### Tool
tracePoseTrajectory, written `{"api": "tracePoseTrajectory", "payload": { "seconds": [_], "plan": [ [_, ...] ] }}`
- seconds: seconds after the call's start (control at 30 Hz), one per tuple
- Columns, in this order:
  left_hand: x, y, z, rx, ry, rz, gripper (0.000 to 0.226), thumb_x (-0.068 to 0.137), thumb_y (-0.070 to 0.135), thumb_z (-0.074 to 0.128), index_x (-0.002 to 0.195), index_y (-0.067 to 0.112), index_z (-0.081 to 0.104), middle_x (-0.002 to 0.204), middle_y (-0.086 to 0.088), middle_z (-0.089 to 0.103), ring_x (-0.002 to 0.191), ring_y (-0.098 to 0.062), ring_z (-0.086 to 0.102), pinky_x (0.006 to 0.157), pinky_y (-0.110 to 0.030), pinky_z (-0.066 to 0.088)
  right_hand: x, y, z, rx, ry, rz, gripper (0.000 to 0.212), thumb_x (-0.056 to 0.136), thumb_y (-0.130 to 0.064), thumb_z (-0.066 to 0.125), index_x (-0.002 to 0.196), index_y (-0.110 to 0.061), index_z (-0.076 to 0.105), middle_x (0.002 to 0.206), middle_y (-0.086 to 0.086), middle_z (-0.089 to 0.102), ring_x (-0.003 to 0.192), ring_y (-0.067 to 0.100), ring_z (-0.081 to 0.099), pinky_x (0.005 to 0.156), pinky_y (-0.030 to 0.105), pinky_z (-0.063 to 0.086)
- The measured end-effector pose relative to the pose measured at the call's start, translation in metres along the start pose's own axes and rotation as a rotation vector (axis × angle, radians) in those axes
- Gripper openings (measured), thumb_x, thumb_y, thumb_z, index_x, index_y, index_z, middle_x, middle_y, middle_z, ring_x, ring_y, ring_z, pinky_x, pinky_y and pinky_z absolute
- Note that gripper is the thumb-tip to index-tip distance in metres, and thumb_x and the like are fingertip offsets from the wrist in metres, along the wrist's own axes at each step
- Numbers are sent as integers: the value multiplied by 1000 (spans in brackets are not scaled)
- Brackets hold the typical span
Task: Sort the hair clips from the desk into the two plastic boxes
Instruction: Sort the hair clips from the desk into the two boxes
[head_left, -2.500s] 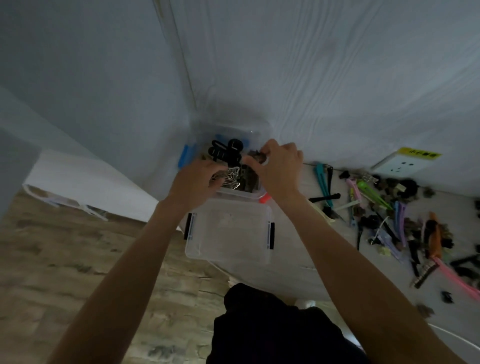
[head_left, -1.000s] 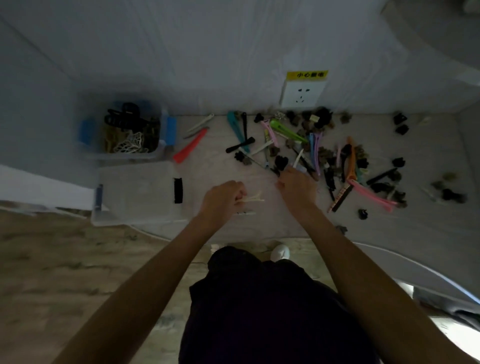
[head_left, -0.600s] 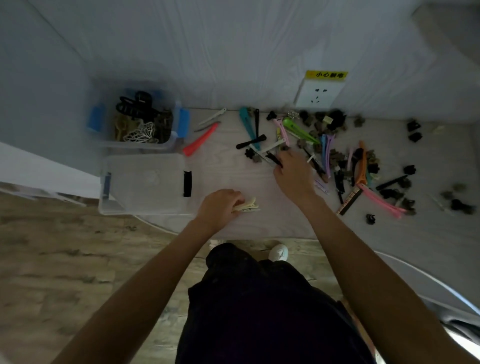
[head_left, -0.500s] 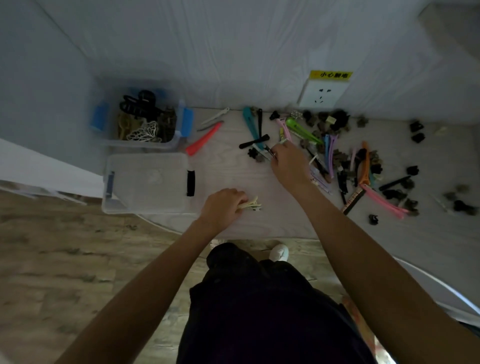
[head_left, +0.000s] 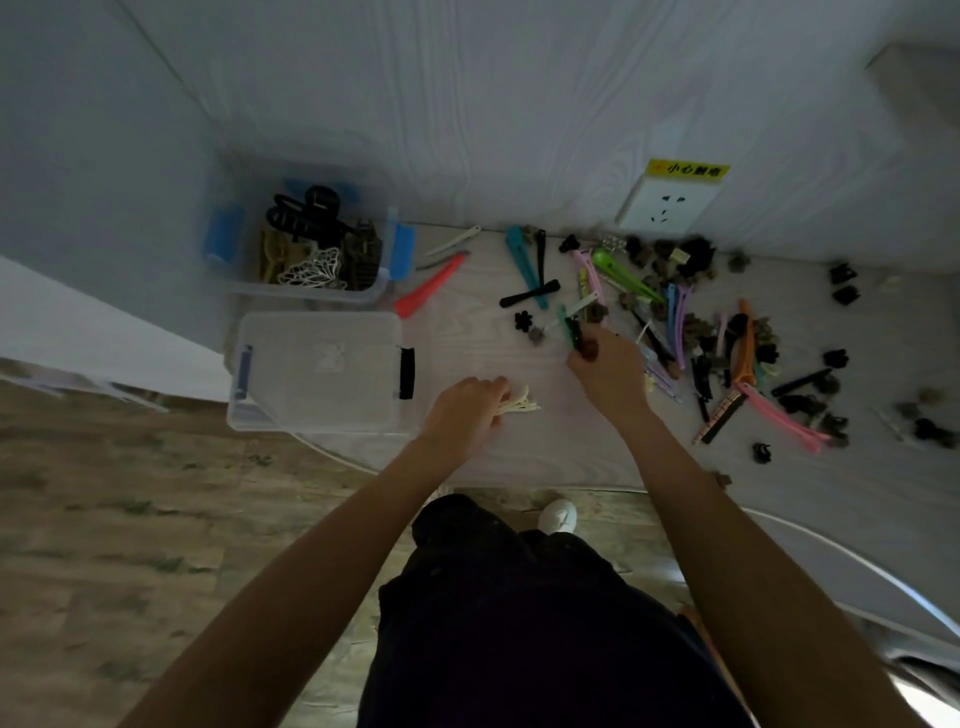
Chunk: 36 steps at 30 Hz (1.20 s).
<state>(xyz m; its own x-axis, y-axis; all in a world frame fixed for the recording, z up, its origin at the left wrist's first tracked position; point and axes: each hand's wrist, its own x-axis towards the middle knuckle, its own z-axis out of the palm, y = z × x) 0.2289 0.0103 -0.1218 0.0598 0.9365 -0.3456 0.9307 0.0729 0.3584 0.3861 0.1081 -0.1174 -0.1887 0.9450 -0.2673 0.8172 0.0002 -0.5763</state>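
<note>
since half a second ago the right hand (head_left: 605, 371) has lifted a small dark clip (head_left: 575, 336) from the pile at centre right, pinching it. the left hand (head_left: 467, 410) still grips the cream clips (head_left: 519, 404) at centre, so both likely go next to the lidded clear plastic box (head_left: 317, 371) at left.

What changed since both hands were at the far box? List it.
Both hands left the far box. The left hand now holds cream clips; the right hand pinches a dark clip from the pile. Both boxes stayed put, near box closed.
</note>
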Motion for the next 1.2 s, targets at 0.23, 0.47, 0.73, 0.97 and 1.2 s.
{"api": "tracePoseTrajectory", "payload": {
  "seconds": [0.23, 0.47, 0.73, 0.97, 1.2],
  "plan": [
    [-34, -2, -51, -246, 411, 80, 20, 84, 13, 60, 104, 16, 62, 95, -2, 69, 83, -18, 64, 71, -33, 51, -24, -34, -20, 430, 1, -4, 9, 88, -15, 58, 81, -15, 53, 59, -5, 47, 53, 4, 43, 55, 20, 35],
    [-85, -96, -85, -118, 531, -166, 16, 81, 19, 60, 97, 20, 65, 92, -2, 71, 81, -25, 67, 66, -33, 52, -25, -129, -1, 209, -23, -448, 12, 84, -17, 63, 91, -7, 66, 79, 8, 67, 71, 20, 58, 66, 29, 44],
    [-88, -141, -80, -164, 234, -277, 26, 81, 33, 67, 105, 24, 64, 110, 5, 67, 100, -17, 62, 84, -31, 46, -23, -204, 76, -465, -330, -735, 16, 86, -6, 49, 93, -3, 63, 92, 15, 66, 87, 30, 62, 64, 32, 41],
    [-99, -135, -93, -143, 681, -260, 17, 88, 32, 54, 91, 19, 65, 89, 1, 71, 81, -20, 66, 69, -28, 47, -35, -204, 77, -401, -222, -753, 25, 89, -10, 49, 111, -8, 61, 111, 11, 64, 100, 30, 61, 82, 41, 51],
    [-40, -78, -94, -190, 742, 129, 17, 85, 24, 52, 89, 15, 66, 81, -1, 70, 72, -16, 63, 65, -29, 51, -24, -103, 12, -131, 151, -420, 21, 86, -13, 59, 105, -16, 67, 107, 7, 67, 99, 28, 60, 79, 38, 50]
  ]
}}
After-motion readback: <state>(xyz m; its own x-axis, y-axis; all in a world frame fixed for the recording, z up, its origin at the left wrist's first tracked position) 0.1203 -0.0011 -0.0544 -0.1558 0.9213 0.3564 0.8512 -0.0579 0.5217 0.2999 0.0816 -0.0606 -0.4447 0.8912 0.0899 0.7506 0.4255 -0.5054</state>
